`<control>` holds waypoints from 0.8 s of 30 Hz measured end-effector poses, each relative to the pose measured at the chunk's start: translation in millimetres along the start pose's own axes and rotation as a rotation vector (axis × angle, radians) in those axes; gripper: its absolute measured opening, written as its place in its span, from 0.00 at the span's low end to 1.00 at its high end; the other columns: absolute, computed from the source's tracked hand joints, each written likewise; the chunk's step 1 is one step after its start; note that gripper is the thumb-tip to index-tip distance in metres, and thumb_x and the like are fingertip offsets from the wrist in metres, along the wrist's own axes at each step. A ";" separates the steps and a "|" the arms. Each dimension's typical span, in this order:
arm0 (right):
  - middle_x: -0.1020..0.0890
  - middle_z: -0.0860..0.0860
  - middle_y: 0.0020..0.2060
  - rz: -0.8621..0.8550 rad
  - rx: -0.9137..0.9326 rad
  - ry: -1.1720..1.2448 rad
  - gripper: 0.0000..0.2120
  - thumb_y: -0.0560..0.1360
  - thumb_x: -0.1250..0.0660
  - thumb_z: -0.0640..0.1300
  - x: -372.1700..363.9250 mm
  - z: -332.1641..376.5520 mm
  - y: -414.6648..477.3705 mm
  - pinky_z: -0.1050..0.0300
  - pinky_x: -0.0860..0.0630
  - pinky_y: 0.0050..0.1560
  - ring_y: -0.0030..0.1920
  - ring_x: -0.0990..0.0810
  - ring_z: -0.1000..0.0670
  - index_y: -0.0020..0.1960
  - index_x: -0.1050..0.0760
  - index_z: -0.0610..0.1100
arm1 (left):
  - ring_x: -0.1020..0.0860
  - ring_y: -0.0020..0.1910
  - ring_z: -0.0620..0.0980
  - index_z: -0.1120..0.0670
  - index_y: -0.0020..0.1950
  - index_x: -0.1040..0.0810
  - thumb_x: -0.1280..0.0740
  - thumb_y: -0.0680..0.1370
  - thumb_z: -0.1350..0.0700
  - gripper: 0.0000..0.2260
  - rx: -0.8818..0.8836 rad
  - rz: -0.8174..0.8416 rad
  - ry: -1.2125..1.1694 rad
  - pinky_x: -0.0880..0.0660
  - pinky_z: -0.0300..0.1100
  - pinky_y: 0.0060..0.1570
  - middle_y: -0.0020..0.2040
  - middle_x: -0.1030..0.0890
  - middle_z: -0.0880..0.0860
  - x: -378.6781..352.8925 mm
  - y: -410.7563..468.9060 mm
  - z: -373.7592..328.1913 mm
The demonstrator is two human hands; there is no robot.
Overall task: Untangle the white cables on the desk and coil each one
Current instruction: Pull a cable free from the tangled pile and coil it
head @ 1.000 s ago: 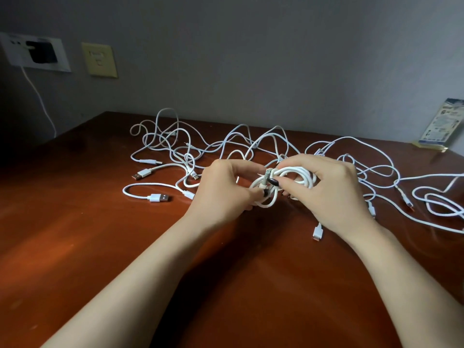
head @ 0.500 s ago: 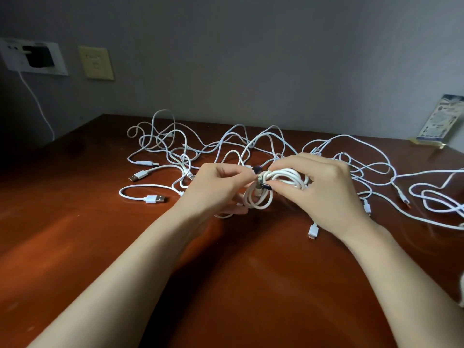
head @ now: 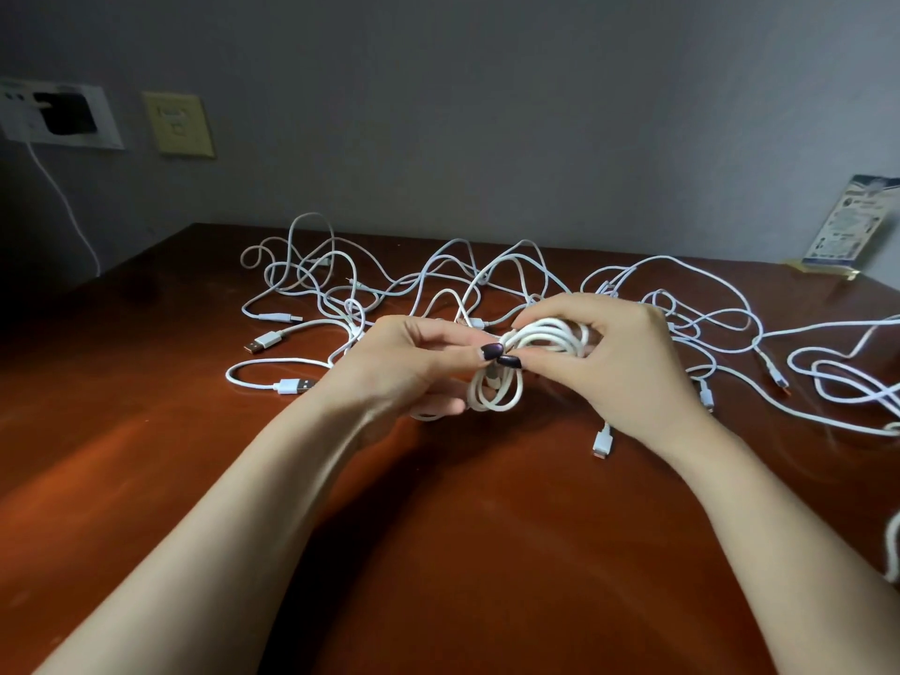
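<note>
Your right grip (head: 628, 362) curls round white coil (head: 550, 333), just above bench (head: 438, 552). Your left grip (head: 409, 362) pinches coil's middle. Coil has barely moved since a second ago. Thumbs now meet there, so this one looks nearly tied. Other cables (head: 438, 275) lie tangled behind.

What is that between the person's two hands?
In the head view, a coiled white cable: the right hand grips its loops, and the left hand pinches it where the fingertips meet.
</note>
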State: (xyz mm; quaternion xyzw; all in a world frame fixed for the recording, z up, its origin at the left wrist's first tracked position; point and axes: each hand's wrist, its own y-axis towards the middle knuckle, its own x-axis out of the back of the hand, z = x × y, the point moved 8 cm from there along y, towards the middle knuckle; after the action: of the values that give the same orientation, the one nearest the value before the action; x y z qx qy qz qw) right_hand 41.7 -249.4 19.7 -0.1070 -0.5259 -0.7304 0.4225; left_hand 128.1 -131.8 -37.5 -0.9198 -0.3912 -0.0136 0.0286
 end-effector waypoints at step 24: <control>0.16 0.50 0.38 0.132 -0.283 0.318 0.07 0.68 0.26 0.36 -12.0 -14.8 0.7 0.60 0.20 0.40 0.35 0.17 0.51 0.44 0.17 0.44 | 0.24 0.27 0.39 0.63 0.43 0.16 0.30 0.74 0.65 0.03 -0.141 -0.073 0.095 0.31 0.30 0.25 0.31 0.18 0.47 6.7 1.4 -10.2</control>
State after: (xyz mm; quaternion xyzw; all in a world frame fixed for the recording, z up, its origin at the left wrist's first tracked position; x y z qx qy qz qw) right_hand 54.0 -256.1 6.8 -0.0831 -0.3368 -0.7752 0.5278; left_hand 133.7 -128.6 -27.0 -0.9030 -0.4205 -0.0858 -0.0181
